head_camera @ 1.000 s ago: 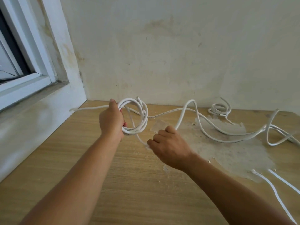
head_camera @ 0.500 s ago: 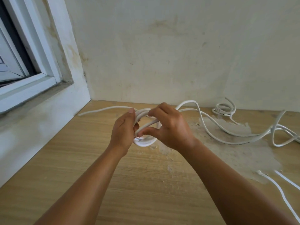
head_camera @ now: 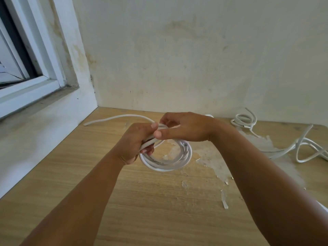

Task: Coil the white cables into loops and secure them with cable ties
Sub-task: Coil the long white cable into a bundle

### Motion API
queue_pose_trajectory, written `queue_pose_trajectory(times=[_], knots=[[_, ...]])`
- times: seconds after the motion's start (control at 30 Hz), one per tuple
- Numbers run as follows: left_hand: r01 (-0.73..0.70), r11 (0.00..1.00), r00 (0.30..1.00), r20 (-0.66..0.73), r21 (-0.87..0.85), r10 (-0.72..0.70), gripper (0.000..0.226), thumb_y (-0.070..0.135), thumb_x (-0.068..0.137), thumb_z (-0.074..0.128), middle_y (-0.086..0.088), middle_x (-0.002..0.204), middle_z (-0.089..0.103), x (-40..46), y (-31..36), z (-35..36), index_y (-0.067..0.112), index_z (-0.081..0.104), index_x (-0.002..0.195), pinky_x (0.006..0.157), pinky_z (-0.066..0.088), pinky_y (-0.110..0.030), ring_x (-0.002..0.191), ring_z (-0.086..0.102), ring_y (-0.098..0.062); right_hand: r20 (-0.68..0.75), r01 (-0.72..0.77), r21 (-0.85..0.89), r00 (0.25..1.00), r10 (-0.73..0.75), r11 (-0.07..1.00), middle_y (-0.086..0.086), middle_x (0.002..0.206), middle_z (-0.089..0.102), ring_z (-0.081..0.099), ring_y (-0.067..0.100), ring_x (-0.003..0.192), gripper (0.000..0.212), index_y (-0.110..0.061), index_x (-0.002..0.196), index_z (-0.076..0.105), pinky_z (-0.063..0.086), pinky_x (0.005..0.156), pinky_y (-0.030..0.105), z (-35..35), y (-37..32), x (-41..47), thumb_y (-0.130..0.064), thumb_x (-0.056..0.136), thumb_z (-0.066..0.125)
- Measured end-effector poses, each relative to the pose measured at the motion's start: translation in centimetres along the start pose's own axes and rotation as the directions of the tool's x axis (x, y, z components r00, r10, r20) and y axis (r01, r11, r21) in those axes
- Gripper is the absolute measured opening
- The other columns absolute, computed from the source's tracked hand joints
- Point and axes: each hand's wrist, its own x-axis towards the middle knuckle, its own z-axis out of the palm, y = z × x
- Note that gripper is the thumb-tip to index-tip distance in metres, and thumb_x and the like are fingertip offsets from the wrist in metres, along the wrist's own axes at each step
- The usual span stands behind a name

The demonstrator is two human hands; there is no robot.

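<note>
A white cable coil (head_camera: 166, 159) of several loops hangs just above the wooden table (head_camera: 71, 174). My left hand (head_camera: 135, 142) grips the coil at its upper left side. My right hand (head_camera: 184, 127) pinches the cable at the top of the coil, thumb and fingers closed on it. A loose cable end (head_camera: 113, 118) sticks out to the left behind my hands. The rest of the same cable (head_camera: 301, 148) trails off to the right in loose bends. No cable tie is visible.
A small coiled white cable (head_camera: 245, 120) lies at the back right by the wall. The table's veneer is peeled in a pale patch (head_camera: 213, 157) under and right of my hands. A window sill (head_camera: 35, 110) and wall close the left side.
My right hand drew the loose cable in and joined my left hand at the coil. The coil has grown and now hangs lower, with more loops in it.
</note>
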Motion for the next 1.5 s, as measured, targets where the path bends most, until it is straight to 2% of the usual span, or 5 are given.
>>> queue_pose_trajectory(times=[0.37, 0.5, 0.73, 0.9, 1.5], knots=[[0.053, 0.927, 0.994, -0.071, -0.372, -0.085, 0.036, 0.028, 0.096, 0.052, 0.001, 0.043, 0.042, -0.2, 0.0, -1.1, 0.008, 0.07, 0.072, 0.047, 0.045, -0.028, 0.034, 0.039, -0.012, 0.14, 0.073, 0.191, 0.985, -0.101, 0.979, -0.016, 0.11, 0.068, 0.062, 0.009, 0.109, 0.094, -0.038, 0.104, 0.07, 0.046, 0.103, 0.037, -0.5, 0.1, -0.1, -0.106, 0.043, 0.048], [0.025, 0.924, 0.991, -0.11, -0.381, -0.073, 0.039, 0.026, 0.098, 0.05, 0.0, 0.041, 0.042, -0.2, 0.4, -1.8, 0.005, 0.068, 0.071, 0.046, 0.046, -0.028, 0.033, 0.039, -0.013, 0.208, 0.106, 0.229, 0.966, -0.155, 0.968, -0.005, 0.125, 0.066, 0.063, 0.017, 0.116, 0.086, -0.025, 0.13, 0.059, 0.053, 0.104, 0.038, -0.3, 0.8, -0.3, -0.065, 0.058, 0.086], [-0.018, 0.925, 0.956, -0.277, -0.379, -0.095, 0.041, 0.029, 0.099, 0.05, -0.001, 0.042, 0.041, 0.2, 0.3, -1.6, 0.008, 0.072, 0.072, 0.051, 0.047, -0.031, 0.036, 0.04, -0.015, -0.231, 0.249, 0.483, 0.961, -0.152, 0.839, 0.021, 0.112, 0.069, 0.063, 0.042, 0.11, 0.03, -0.02, 0.118, 0.071, 0.051, 0.096, 0.061, 2.9, 1.2, -0.4, -0.036, 0.093, 0.072], [-0.056, 0.974, 0.957, -0.289, -0.221, -0.011, 0.049, 0.05, 0.097, 0.047, -0.006, 0.065, 0.056, 0.7, 0.9, -1.1, 0.009, 0.073, 0.092, 0.063, 0.055, -0.037, 0.058, 0.054, -0.02, -0.457, 0.297, 0.45, 0.887, -0.068, 0.842, 0.002, 0.097, 0.074, 0.069, 0.016, 0.088, 0.031, -0.017, 0.11, 0.069, 0.058, 0.083, 0.037, 4.5, 1.4, 0.0, -0.044, 0.101, 0.056], [0.074, 0.988, 0.88, -0.457, -0.133, -0.127, 0.076, 0.074, 0.084, 0.046, -0.008, 0.091, 0.073, 0.0, -0.5, 2.0, 0.007, 0.07, 0.113, 0.088, 0.06, -0.045, 0.081, 0.073, -0.02, -0.601, 0.403, 0.702, 0.777, 0.186, 0.587, 0.004, 0.067, 0.062, 0.06, 0.021, 0.063, 0.042, -0.006, 0.102, 0.063, 0.051, 0.064, 0.033, 5.9, 1.3, 1.9, -0.048, 0.094, 0.061]])
